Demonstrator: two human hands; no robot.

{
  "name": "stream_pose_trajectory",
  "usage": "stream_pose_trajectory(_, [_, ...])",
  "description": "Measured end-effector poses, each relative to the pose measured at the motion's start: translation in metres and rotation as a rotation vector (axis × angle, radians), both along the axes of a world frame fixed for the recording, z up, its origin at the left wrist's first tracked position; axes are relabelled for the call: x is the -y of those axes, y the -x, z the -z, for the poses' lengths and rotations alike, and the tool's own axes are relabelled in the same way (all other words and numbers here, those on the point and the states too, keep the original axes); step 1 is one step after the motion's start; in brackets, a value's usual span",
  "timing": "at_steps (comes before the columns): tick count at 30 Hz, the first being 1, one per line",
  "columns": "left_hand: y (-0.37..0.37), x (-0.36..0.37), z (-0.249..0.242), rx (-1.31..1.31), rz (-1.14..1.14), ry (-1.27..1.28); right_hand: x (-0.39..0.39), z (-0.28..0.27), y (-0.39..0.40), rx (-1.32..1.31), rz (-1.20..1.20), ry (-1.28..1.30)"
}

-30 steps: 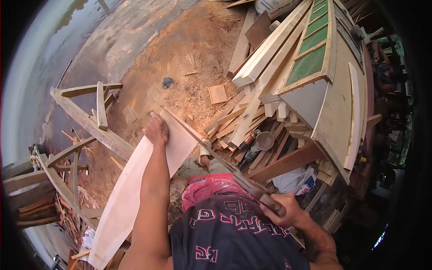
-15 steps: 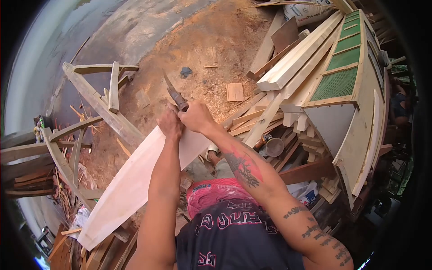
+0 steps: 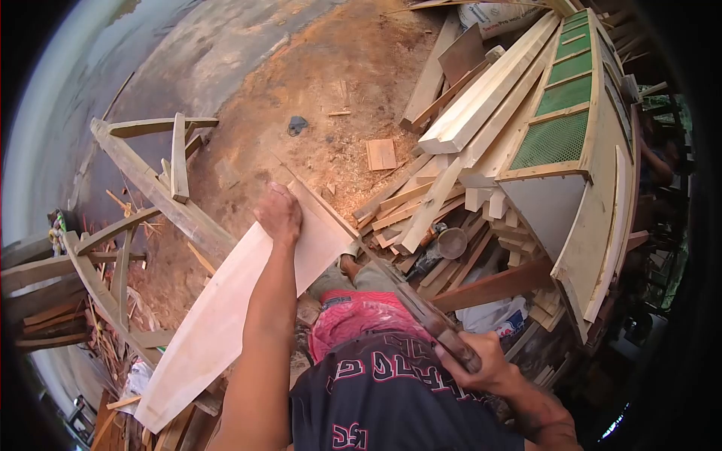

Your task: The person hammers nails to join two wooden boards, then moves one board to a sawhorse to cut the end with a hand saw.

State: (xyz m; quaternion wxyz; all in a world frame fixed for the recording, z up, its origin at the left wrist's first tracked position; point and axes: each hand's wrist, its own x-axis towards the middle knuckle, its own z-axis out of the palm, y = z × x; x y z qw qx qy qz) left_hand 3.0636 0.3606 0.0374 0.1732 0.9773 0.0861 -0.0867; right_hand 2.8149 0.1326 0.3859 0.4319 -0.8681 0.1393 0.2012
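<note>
My right hand (image 3: 489, 364) is closed around the brown wooden handle of a long handsaw (image 3: 410, 297), low beside my right hip. The tapering blade runs forward and up to the left, along the far right edge of a pale wooden board (image 3: 218, 319); I cannot make out its teeth. Near the board's far end, my left hand (image 3: 280, 213) is closed over its edge, just left of the blade. The board is broad and slants down to the lower left, narrowing there, with a curved outer side. My left forearm hides part of it.
To the left stand curved timber frames (image 3: 143, 161). On the right, long planks (image 3: 489, 94) are stacked beside a wooden structure with green mesh panels (image 3: 553, 139). Offcuts (image 3: 410, 203) lie below the planks. A square wood piece (image 3: 381, 155) rests on the sawdust-strewn ground.
My right hand has drawn back from beside my left hand to my right hip, bringing the saw handle with it. More blade shows now. My left hand still grips the board.
</note>
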Motion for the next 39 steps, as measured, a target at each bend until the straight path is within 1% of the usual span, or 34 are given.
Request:
stream_pose_trajectory(1, [-0.001, -0.002, 0.001, 0.035, -0.006, -0.006, -0.011, 0.054, -0.035, 0.023, -0.038, -0.052])
stream_pose_trajectory(2, [-0.003, -0.004, -0.006, 0.018, 0.038, -0.019, -0.029, 0.107, -0.071, 0.047, 0.015, -0.133])
stream_pose_trajectory(3, [-0.006, -0.005, -0.006, -0.002, 0.052, -0.018, -0.045, 0.165, -0.106, 0.148, 0.017, -0.098])
stream_pose_trajectory(4, [-0.004, -0.006, -0.007, -0.029, 0.077, -0.015, -0.063, 0.209, -0.145, 0.164, 0.064, -0.132])
stream_pose_trajectory(5, [-0.002, -0.004, -0.010, -0.055, 0.117, -0.013, -0.084, 0.225, -0.179, 0.137, 0.106, -0.114])
stream_pose_trajectory(6, [-0.003, 0.001, -0.035, -0.079, 0.122, 0.030, -0.101, 0.243, -0.204, 0.182, 0.118, -0.054])
stream_pose_trajectory(8, [0.000, 0.001, -0.037, -0.095, 0.097, 0.065, -0.092, 0.238, -0.202, 0.144, 0.137, -0.127])
stream_pose_trajectory(9, [0.001, 0.000, -0.034, -0.101, 0.079, 0.092, -0.088, 0.218, -0.202, 0.128, 0.140, -0.155])
stream_pose_trajectory(10, [0.002, -0.003, -0.018, -0.040, 0.092, 0.076, -0.073, 0.190, -0.178, 0.030, 0.062, -0.127])
stream_pose_trajectory(11, [-0.008, 0.001, -0.018, -0.031, 0.075, 0.077, -0.062, 0.175, -0.145, 0.086, 0.054, -0.118])
stream_pose_trajectory(13, [-0.001, -0.001, -0.022, -0.076, 0.049, 0.053, -0.020, 0.094, -0.063, 0.056, 0.050, -0.124])
stream_pose_trajectory(15, [0.003, 0.000, -0.025, -0.054, 0.054, 0.056, 0.020, 0.017, 0.026, -0.011, 0.018, -0.042])
stream_pose_trajectory(16, [0.002, 0.000, -0.022, -0.050, 0.051, 0.048, 0.034, -0.027, 0.050, 0.010, -0.047, -0.046])
stream_pose_trajectory(17, [-0.001, 0.000, -0.020, -0.045, 0.046, 0.036, 0.040, -0.061, 0.073, -0.045, -0.018, -0.044])
stream_pose_trajectory(18, [-0.002, -0.001, -0.018, -0.022, 0.037, 0.029, 0.042, -0.087, 0.079, -0.044, -0.034, -0.046])
stream_pose_trajectory(19, [-0.003, 0.001, -0.016, 0.001, 0.029, 0.024, 0.043, -0.099, 0.078, -0.043, -0.051, -0.046])
stream_pose_trajectory(20, [-0.001, 0.002, -0.013, 0.018, 0.020, 0.018, 0.039, -0.089, 0.069, -0.020, -0.040, -0.042])
stream_pose_trajectory(22, [0.001, 0.004, -0.008, 0.042, 0.001, 0.002, 0.019, -0.037, 0.031, 0.027, -0.020, -0.031])
stream_pose_trajectory(23, [-0.001, 0.003, -0.006, 0.062, -0.010, -0.008, 0.007, 0.014, -0.002, 0.059, -0.023, -0.065])
stream_pose_trajectory(24, [-0.003, 0.001, -0.006, 0.037, 0.011, -0.004, -0.006, 0.078, -0.043, 0.055, -0.032, -0.099])
stream_pose_trajectory(25, [-0.002, -0.001, -0.007, 0.008, 0.038, -0.003, -0.028, 0.149, -0.083, 0.126, 0.035, -0.142])
stream_pose_trajectory(26, [-0.002, -0.001, -0.010, -0.017, 0.066, 0.000, -0.051, 0.201, -0.136, 0.127, 0.096, -0.199])
stream_pose_trajectory(27, [0.001, -0.002, -0.018, 0.007, 0.076, 0.037, -0.074, 0.238, -0.179, 0.162, 0.074, -0.141])
stream_pose_trajectory(28, [0.000, 0.002, -0.028, 0.040, 0.090, 0.085, -0.098, 0.246, -0.211, 0.181, 0.127, -0.118])
stream_pose_trajectory(29, [0.003, 0.004, -0.035, 0.062, 0.104, 0.131, -0.106, 0.255, -0.224, 0.186, 0.139, -0.092])
stream_pose_trajectory(30, [0.002, -0.004, -0.024, -0.040, 0.143, 0.126, -0.108, 0.255, -0.226, 0.184, 0.168, -0.067])
stream_pose_trajectory(31, [0.004, -0.009, -0.012, -0.032, 0.153, 0.054, -0.101, 0.252, -0.209, 0.171, 0.164, -0.109])
stream_pose_trajectory(33, [0.001, -0.004, -0.002, -0.002, 0.136, -0.073, -0.071, 0.214, -0.162, 0.154, 0.119, -0.181])
stream_pose_trajectory(34, [-0.002, 0.002, -0.016, -0.069, 0.008, 0.006, -0.053, 0.174, -0.131, 0.112, 0.105, -0.159])
stream_pose_trajectory(35, [-0.001, 0.004, -0.019, -0.069, 0.011, 0.007, -0.032, 0.131, -0.099, -0.025, 0.073, -0.144])
stream_pose_trajectory(36, [0.001, 0.002, -0.019, -0.070, 0.024, 0.002, -0.013, 0.100, -0.054, 0.032, 0.063, -0.113])
stream_pose_trajectory(37, [-0.001, 0.001, -0.019, -0.057, 0.036, 0.001, 0.006, 0.061, -0.012, 0.100, 0.042, -0.135])
stream_pose_trajectory(38, [-0.001, 0.000, -0.013, -0.022, 0.021, 0.004, 0.021, 0.021, 0.024, 0.047, 0.060, -0.110])
stream_pose_trajectory(39, [-0.001, 0.000, -0.014, -0.013, 0.024, 0.016, 0.033, -0.013, 0.054, 0.035, -0.002, -0.065])
